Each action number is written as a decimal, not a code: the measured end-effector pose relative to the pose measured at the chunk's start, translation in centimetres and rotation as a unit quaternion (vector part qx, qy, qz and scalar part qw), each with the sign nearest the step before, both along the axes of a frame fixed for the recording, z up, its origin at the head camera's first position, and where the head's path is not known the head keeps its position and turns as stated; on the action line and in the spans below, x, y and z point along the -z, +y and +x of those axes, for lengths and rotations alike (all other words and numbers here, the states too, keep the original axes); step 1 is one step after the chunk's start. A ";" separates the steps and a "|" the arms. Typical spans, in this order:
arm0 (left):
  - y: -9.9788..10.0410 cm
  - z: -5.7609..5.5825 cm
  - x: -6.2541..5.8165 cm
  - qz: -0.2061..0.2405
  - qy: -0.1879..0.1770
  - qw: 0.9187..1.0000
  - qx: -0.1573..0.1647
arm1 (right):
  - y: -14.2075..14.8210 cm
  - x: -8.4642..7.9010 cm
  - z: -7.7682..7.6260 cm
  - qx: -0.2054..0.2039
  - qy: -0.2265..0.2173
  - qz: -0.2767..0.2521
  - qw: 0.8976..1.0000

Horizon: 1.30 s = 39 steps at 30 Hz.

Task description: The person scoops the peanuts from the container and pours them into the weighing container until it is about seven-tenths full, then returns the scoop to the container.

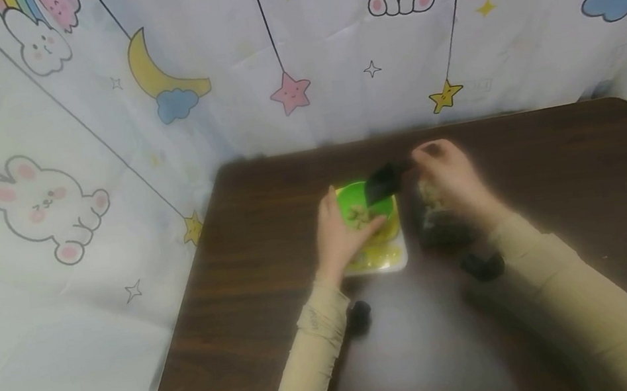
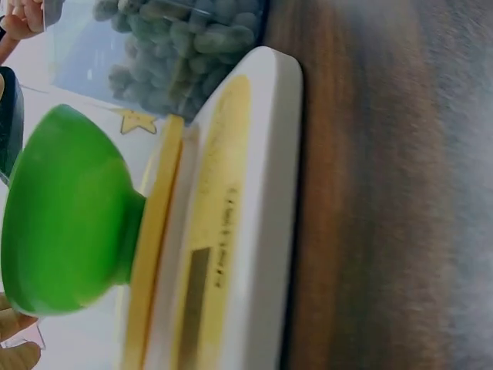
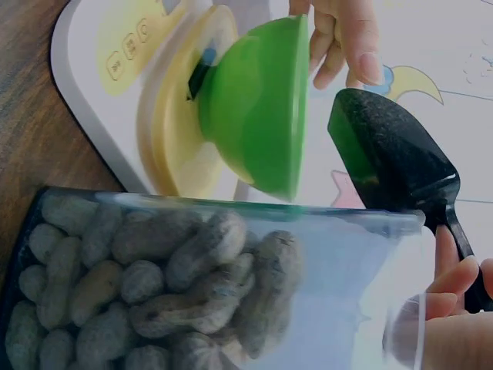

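Observation:
A green bowl (image 1: 358,197) with several peanuts (image 1: 357,216) inside stands on the yellow platform of a white-and-yellow kitchen scale (image 1: 385,257). My left hand (image 1: 338,235) is at the bowl's near left side, fingers extended along the rim and thumb spread across the front. In the left wrist view its fingertips (image 2: 17,322) show beside the rim. My right hand (image 1: 452,176) grips the handle of a black scoop (image 3: 397,158), whose blade hangs tilted over the bowl's right side. Whether anything lies in the scoop, I cannot tell.
A clear container (image 3: 362,254) of unshelled peanuts (image 3: 192,277) stands on the brown table (image 1: 272,241), right of the scale and below my right hand. Behind the table hangs a white patterned curtain (image 1: 327,33).

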State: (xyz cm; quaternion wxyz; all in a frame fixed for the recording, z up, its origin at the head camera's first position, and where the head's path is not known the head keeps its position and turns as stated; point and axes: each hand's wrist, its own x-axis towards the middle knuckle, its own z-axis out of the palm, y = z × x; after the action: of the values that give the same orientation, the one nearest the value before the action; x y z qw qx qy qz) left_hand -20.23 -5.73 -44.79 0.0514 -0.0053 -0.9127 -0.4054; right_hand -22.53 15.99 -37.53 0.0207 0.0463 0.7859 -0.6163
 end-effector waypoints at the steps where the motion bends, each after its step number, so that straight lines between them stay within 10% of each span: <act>1: 0.1 0.0 -0.2 -0.006 0.005 1.000 0.002 | 0.1 0.1 -0.1 0.007 0.005 0.010 1.000; 9: 1.0 -0.3 -1.6 -0.041 0.047 0.998 0.031 | 1.7 -0.6 0.2 0.049 0.019 0.023 0.998; 18: 3.1 -0.1 -3.5 -0.054 0.031 0.996 0.068 | 4.7 -2.7 1.0 0.085 0.068 -0.189 0.976; 26: 4.5 -0.2 -4.4 -0.079 0.024 0.992 0.096 | 7.4 -3.2 1.6 0.102 0.095 -0.259 0.956; 39: 7.8 -0.6 -4.7 -0.098 0.034 0.984 0.144 | 9.1 -2.3 2.4 0.109 0.085 -0.283 0.949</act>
State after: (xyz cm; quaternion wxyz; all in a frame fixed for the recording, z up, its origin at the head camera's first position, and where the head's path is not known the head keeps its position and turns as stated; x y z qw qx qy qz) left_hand -20.88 2.06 -40.10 0.0231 -0.1557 -0.9352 -0.3172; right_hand -20.16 25.06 -35.21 -0.1012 0.0712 0.5681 -0.8136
